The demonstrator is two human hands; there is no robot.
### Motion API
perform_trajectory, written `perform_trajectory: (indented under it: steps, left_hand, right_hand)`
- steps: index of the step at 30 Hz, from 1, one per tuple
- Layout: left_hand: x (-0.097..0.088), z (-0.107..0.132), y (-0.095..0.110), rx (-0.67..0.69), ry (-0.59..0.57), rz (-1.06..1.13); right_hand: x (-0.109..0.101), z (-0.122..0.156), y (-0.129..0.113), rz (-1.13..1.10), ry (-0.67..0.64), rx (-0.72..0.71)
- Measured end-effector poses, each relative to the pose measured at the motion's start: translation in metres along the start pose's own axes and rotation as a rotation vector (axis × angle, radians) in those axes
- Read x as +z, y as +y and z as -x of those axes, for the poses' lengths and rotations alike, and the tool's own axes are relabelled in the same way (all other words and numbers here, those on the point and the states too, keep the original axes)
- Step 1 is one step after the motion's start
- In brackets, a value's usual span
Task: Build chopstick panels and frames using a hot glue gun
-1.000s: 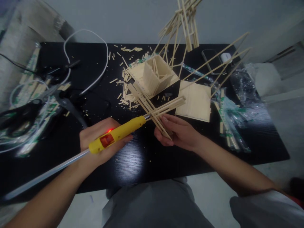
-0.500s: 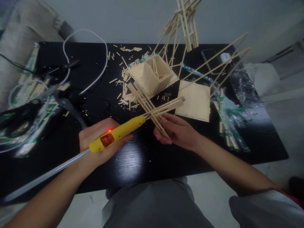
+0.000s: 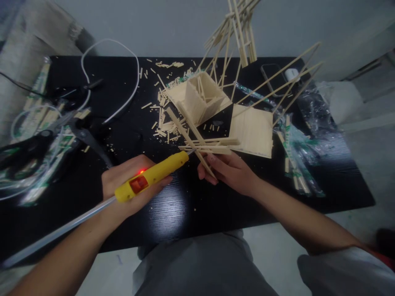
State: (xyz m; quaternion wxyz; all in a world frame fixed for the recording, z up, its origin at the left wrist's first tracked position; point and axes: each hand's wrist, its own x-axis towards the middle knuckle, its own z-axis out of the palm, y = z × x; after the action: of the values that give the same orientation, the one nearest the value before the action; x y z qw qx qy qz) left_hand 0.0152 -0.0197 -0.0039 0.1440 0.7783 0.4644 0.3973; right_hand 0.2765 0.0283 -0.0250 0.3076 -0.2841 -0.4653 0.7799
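My left hand (image 3: 131, 176) is wrapped round a yellow hot glue gun (image 3: 166, 167) with a lit red lamp and a long glue stick (image 3: 61, 230) running out of its back. The gun's metal tip reaches the crossing of a small frame of thin wooden sticks (image 3: 212, 144); whether it touches is hard to tell. My right hand (image 3: 226, 170) pinches that crossed frame near its lower end. Just behind stands an open wooden box (image 3: 205, 96) on a flat wooden base. A square stick panel (image 3: 251, 129) lies right of the frame, with long sticks rising from it.
Cut stick pieces (image 3: 168, 125) lie scattered left of the box. Scissors (image 3: 40, 139) and packed sticks (image 3: 40, 176) sit at the left, beside a white cable (image 3: 138, 78). A tall stick structure (image 3: 240, 33) rises at the back. At the right are plastic-wrapped sticks (image 3: 299, 164) and a phone (image 3: 273, 78).
The crossed stick frame has turned in my right hand, so its right-pointing sticks now lie nearly level. My right hand has shifted slightly. The glue gun stays almost in place.
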Motion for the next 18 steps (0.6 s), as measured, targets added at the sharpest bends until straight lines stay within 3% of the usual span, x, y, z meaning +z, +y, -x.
perform_trajectory:
  steps: [18]
  left_hand:
    - [0.0009, 0.0044, -0.0005, 0.002, 0.01, -0.06]
  right_hand:
    - [0.0015, 0.0006, -0.0015, 0.041, 0.002, -0.044]
